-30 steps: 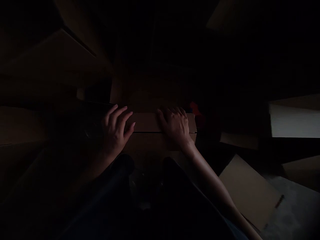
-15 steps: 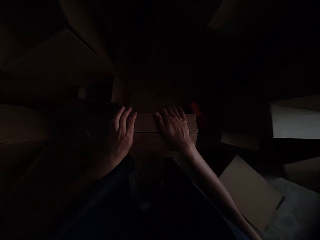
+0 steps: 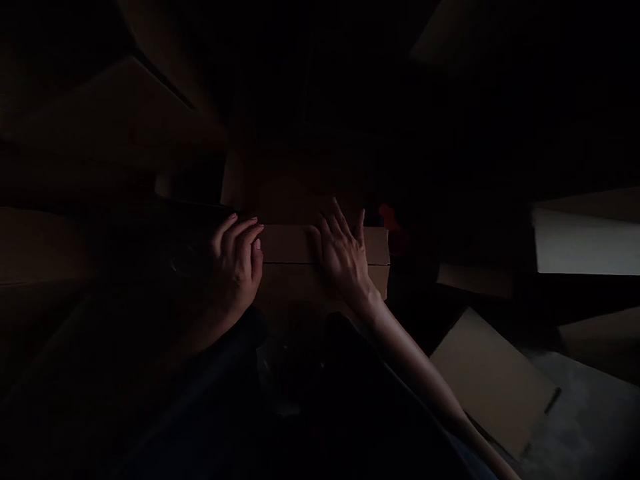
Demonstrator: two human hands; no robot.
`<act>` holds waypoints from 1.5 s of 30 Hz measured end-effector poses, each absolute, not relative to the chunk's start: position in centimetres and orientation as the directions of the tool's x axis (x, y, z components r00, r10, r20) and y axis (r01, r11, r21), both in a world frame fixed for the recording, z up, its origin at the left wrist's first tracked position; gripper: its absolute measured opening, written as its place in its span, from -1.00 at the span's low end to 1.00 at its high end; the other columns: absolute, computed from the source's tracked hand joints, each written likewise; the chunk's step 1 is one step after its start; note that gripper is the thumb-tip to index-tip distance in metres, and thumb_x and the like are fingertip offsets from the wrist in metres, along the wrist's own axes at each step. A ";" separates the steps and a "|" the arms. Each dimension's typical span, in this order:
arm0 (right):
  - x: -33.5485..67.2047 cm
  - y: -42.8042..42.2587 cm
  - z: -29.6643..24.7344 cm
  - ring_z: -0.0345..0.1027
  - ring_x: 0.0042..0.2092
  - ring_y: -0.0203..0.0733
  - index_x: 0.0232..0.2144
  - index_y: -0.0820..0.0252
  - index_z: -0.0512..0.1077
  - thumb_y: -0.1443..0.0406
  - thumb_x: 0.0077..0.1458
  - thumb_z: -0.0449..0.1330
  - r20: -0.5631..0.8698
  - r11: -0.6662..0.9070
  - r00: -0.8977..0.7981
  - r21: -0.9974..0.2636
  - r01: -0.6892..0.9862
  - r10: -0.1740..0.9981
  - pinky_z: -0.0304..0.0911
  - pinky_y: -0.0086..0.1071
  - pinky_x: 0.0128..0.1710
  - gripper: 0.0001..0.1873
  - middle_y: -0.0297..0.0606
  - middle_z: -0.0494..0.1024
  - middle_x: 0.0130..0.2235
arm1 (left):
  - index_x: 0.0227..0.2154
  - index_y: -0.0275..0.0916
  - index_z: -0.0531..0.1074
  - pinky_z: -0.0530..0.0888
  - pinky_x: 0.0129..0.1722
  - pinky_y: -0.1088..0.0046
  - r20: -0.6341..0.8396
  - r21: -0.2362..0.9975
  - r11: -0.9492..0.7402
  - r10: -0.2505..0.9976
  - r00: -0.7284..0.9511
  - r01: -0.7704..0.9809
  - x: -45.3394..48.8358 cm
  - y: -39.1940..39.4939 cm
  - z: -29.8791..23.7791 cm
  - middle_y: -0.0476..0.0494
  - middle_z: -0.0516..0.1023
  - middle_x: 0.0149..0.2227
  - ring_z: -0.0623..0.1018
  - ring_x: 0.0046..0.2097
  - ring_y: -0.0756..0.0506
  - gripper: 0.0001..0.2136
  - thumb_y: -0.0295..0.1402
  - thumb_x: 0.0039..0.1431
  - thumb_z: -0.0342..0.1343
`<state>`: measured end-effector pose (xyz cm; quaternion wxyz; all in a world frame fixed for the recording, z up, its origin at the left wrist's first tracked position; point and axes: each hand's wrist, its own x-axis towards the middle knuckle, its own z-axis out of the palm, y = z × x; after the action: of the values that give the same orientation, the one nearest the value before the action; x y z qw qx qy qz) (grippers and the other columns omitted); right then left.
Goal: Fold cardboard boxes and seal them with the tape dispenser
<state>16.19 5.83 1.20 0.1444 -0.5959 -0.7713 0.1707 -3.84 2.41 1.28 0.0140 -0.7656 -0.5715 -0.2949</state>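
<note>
A closed brown cardboard box (image 3: 287,244) lies in front of me, with a narrow seam running across its upper face. My right hand (image 3: 345,257) rests on the right part of the box, palm down, its fingers stretched and spread. At the box's left end is my left hand (image 3: 237,260), fingers loosely bent and a little apart, the thumb close to the cardboard. Whether the left hand touches the box I cannot tell in the dark. Neither hand shows anything gripped in it.
Large cardboard pieces or boxes (image 3: 125,113) stand at the left. To the right lie a flat cardboard piece (image 3: 493,380) on the grey floor (image 3: 585,407) and a pale panel (image 3: 585,243). A small red thing (image 3: 387,217) sits behind the box's right end. Most surroundings are very dark.
My left hand has shifted slightly left along the box and its thumb now shows. My right hand's fingers have straightened and spread. The view has moved slightly.
</note>
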 end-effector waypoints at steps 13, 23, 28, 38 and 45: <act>16.5 6.0 1.1 -0.12 0.52 0.01 0.37 0.30 0.25 0.14 0.51 -0.26 -0.004 0.235 -0.265 -0.454 0.859 0.964 -0.32 0.20 0.50 -0.40 -0.13 0.32 0.39 | 0.47 -0.56 -0.28 0.39 0.31 0.09 0.150 0.180 -0.515 0.857 0.494 0.838 1.5 -4.8 2.2 -0.55 0.32 0.36 0.36 0.38 -0.36 -0.19 -0.30 0.39 0.04; 16.6 6.1 1.3 -0.09 0.51 0.03 0.19 0.27 0.42 0.13 0.51 -0.23 -0.001 0.238 -0.271 -0.480 0.844 0.962 -0.29 0.17 0.50 -0.44 -0.11 0.49 0.27 | 0.46 -0.62 -0.36 0.33 0.35 0.10 0.141 0.102 -0.519 0.852 0.505 0.848 1.7 -4.7 1.6 -0.52 0.29 0.36 0.35 0.38 -0.35 -0.22 -0.31 0.43 -0.05; 16.1 6.1 1.5 -0.07 0.50 0.06 -0.04 0.23 0.51 0.18 0.51 -0.22 -0.025 0.207 -0.244 -0.457 0.865 0.969 -0.28 0.21 0.49 -0.48 -0.07 0.60 0.09 | 0.40 -0.69 0.02 0.28 0.37 0.05 0.140 0.094 -0.540 0.839 0.525 0.837 1.5 -4.1 2.2 -0.55 0.38 0.31 0.40 0.35 -0.36 -0.28 -0.16 0.41 -0.04; 15.2 5.4 0.3 -0.04 0.49 0.04 0.19 0.33 0.42 0.17 0.50 -0.23 0.051 0.172 -0.165 -0.380 0.909 0.985 -0.23 0.15 0.49 -0.44 0.04 0.49 0.24 | 0.17 -0.71 0.43 0.29 0.37 0.15 0.024 -0.028 -0.615 0.788 0.615 0.788 1.1 -3.7 2.0 -0.58 0.38 0.31 0.39 0.36 -0.36 -0.33 -0.08 0.31 0.02; 15.3 5.5 -0.1 -0.03 0.49 0.03 0.23 0.31 0.39 0.17 0.50 -0.24 0.075 0.173 -0.156 -0.385 0.906 0.985 -0.20 0.15 0.48 -0.43 0.01 0.47 0.27 | 0.26 -0.66 0.35 0.28 0.39 0.09 -0.054 0.095 -0.562 0.821 0.568 0.822 1.4 -3.6 1.8 -0.54 0.31 0.35 0.31 0.41 -0.39 -0.32 -0.12 0.30 0.05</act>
<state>15.29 5.48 -0.06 0.1559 -0.6305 -0.7499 0.1257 1.38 -3.65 1.79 -0.0548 -0.8836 -0.4649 0.0018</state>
